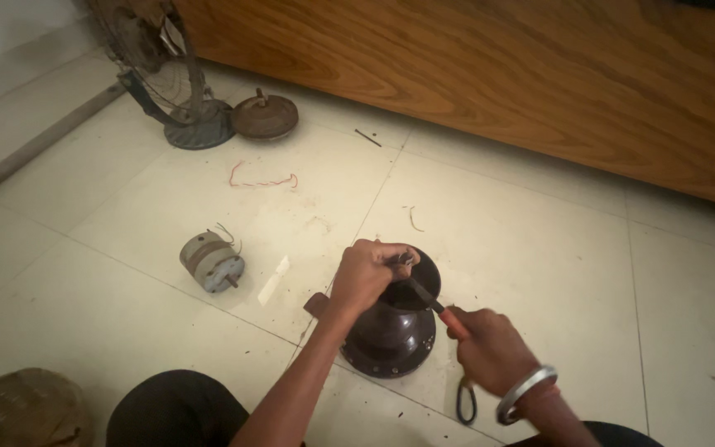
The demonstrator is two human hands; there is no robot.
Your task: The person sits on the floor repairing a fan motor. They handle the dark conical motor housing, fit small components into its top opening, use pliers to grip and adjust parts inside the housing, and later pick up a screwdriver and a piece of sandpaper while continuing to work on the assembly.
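Brown and glossy, the fan housing point(392, 331) stands on the floor tiles point(539, 248) between the person's knees, the left hand point(366, 277) curled tight over its rim to steady it while the right hand point(486, 348) grips a red-handled screwdriver point(428, 300) angled into the opening.

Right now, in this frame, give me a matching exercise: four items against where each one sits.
Items:
1. small motor
2. red wire
3. left hand
4. right hand

Places:
A. gripping a red-handled tool
B. on the tile left of the dark brown housing
C. on the housing's upper rim
D. loose on the floor near the fan base

Pairs: 1-B, 2-D, 3-C, 4-A
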